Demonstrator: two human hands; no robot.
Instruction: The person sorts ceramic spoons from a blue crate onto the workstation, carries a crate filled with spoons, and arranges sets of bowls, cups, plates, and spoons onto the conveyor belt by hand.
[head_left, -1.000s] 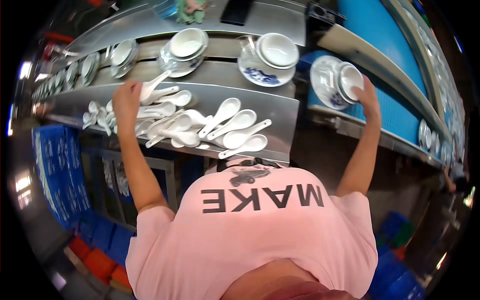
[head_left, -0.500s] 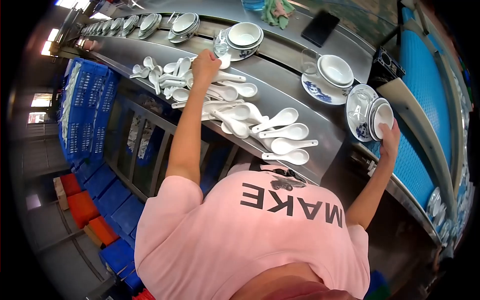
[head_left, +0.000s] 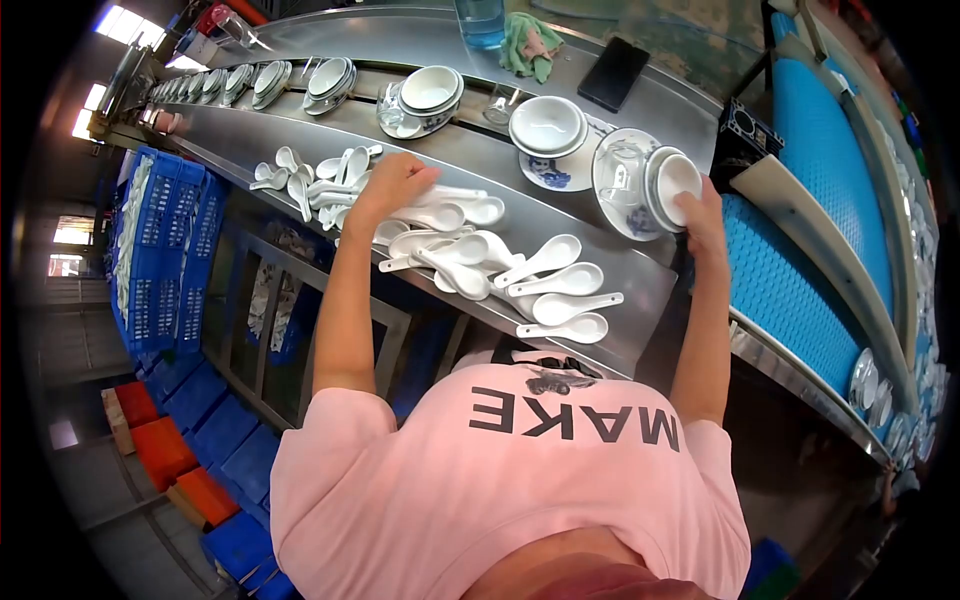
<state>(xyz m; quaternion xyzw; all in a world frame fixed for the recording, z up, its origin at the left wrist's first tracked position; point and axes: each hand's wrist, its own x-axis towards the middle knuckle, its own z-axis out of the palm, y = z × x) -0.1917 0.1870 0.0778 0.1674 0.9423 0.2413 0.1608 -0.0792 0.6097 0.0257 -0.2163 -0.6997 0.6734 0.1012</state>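
Note:
My right hand (head_left: 704, 215) grips a stack of dishes at the right end of the steel counter, its thumb inside the small white bowl (head_left: 679, 178). Below that bowl is a blue-patterned plate (head_left: 640, 222), with a clear glass (head_left: 622, 172) lying on it. My left hand (head_left: 398, 186) is over a pile of white soup spoons (head_left: 455, 262), fingers curled; whatever they may hold is hidden. Left of the right hand's stack, another white bowl (head_left: 548, 124) rests on a patterned plate (head_left: 556, 177), beside a glass (head_left: 501, 104).
A row of dish sets (head_left: 328, 78) runs along the channel to the far left. Behind it lie a black phone (head_left: 614, 74), a green cloth (head_left: 531, 47) and a blue container (head_left: 481, 22). A blue conveyor belt (head_left: 775, 265) is at right, blue crates (head_left: 165, 250) at left.
My right hand has carried its dish stack left, from beside the belt to the counter. My left hand has drawn back from the dish set to the spoons. The nearest dish sets have shifted left.

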